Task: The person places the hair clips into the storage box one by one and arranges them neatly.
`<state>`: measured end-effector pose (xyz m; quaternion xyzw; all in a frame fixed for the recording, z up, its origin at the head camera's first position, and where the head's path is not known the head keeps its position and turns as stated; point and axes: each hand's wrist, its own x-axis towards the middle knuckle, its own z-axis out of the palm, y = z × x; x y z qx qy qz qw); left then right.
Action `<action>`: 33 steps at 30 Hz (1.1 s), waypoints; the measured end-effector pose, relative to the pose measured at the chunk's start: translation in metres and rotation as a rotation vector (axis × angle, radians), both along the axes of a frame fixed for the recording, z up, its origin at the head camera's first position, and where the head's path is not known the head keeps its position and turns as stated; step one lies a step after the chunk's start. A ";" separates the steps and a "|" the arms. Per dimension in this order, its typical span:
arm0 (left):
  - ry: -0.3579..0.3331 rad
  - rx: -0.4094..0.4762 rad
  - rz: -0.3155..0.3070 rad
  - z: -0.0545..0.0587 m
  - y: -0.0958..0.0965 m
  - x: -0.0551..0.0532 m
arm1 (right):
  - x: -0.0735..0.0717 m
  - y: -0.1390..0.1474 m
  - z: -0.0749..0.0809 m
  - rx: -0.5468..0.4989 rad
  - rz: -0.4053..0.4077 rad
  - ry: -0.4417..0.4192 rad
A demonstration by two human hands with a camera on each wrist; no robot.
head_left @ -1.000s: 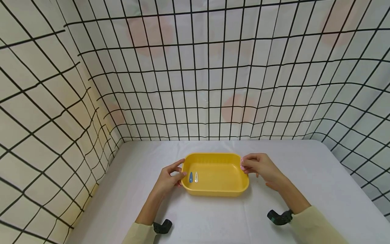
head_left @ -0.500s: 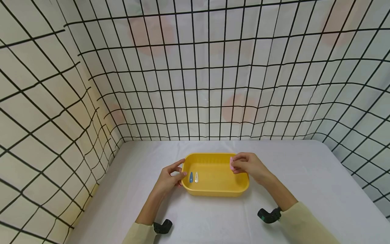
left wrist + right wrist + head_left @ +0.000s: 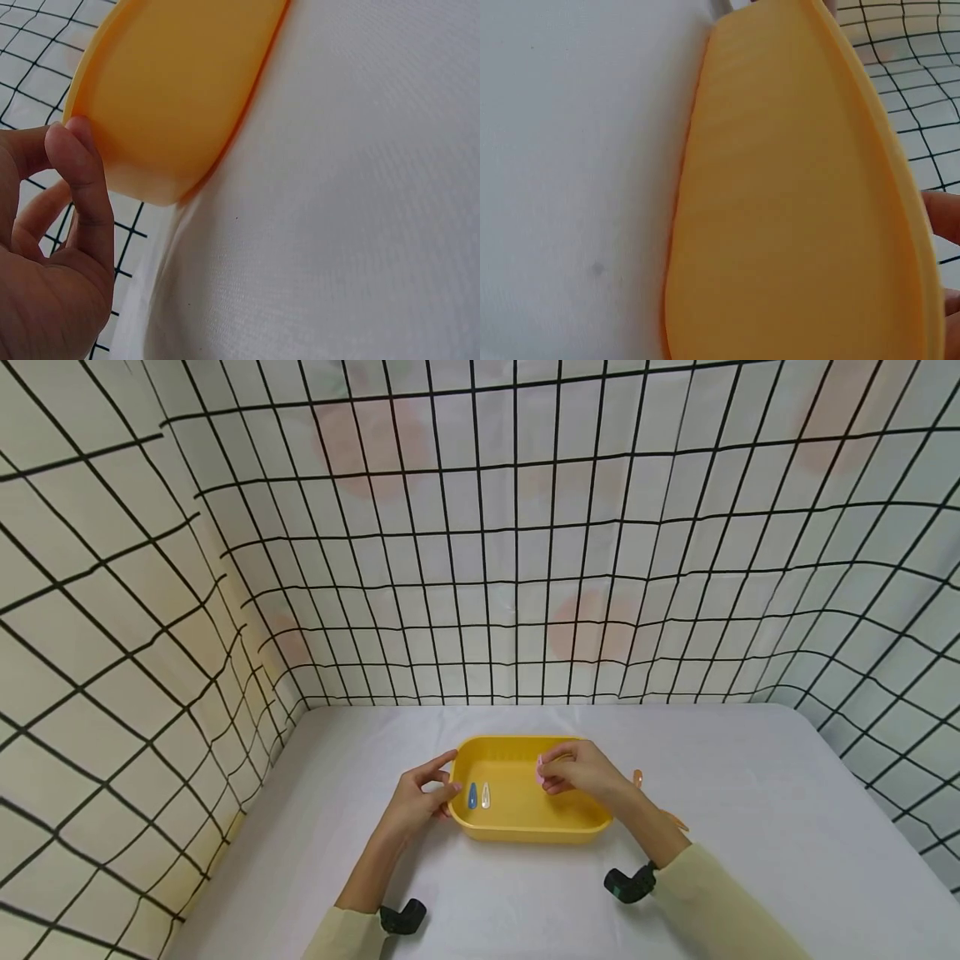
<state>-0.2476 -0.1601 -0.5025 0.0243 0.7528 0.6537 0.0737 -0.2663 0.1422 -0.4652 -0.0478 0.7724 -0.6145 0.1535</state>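
So the pink clip (image 3: 540, 768) is over the inside of the tray (image 3: 528, 836), a bit right of the middle, pinched between the right hand's (image 3: 579, 768) thumb and fingers, which cover part of it. I can't tell if it's touching the floor of the tray or just above it. Its long axis runs roughly near-to-far, across the tray's length, pretty much matching the white clip (image 3: 486, 796) and the blue clip (image 3: 472, 796), which sit side by side at the left end. Imo the big relation here is sideways: white is straight left of pink and slightly nearer the person, with a stretch of yellow floor between them. Right is obviously the closer of the two hands; the left hand (image 3: 420, 792) is way over at the left short end, thumb and finger gripping the rim, just beside blue. Edges to mind are the raised walls all round, with the far one close behind the pinching fingers. Outside, two orange bits (image 3: 637, 778) lie on the white surface (image 3: 510, 893) past the right end, by the right forearm, and the grid (image 3: 517, 602) stands beyond the surface's far edge.
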 end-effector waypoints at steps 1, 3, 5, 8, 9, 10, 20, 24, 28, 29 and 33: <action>0.000 0.001 -0.001 0.000 0.000 0.000 | -0.001 -0.003 -0.001 0.007 0.000 0.002; 0.000 -0.001 0.000 0.000 0.000 0.000 | -0.001 -0.008 -0.005 0.016 -0.005 -0.001; -0.008 0.005 0.004 0.000 0.001 0.000 | -0.003 -0.012 -0.007 0.035 -0.011 -0.006; -0.013 0.012 0.003 0.000 0.002 0.000 | -0.004 -0.019 -0.010 0.064 -0.004 -0.007; -0.013 0.012 0.002 0.000 0.002 0.000 | -0.004 -0.021 -0.011 0.073 -0.002 -0.007; -0.015 0.014 0.002 0.000 0.002 0.000 | -0.004 -0.022 -0.012 0.085 0.002 -0.007; -0.023 0.005 0.009 0.000 0.001 0.001 | -0.008 -0.042 -0.022 0.186 0.028 -0.035; -0.024 0.004 0.013 -0.001 0.000 0.001 | -0.009 -0.050 -0.024 0.213 0.052 -0.040; -0.030 0.002 0.015 0.000 0.000 0.000 | -0.010 -0.058 -0.022 0.252 0.056 -0.040; -0.030 0.001 0.012 0.001 0.000 0.000 | -0.009 -0.060 -0.021 0.260 0.059 -0.035; -0.029 -0.007 0.005 0.001 0.000 0.000 | -0.009 -0.066 -0.022 0.282 0.061 -0.035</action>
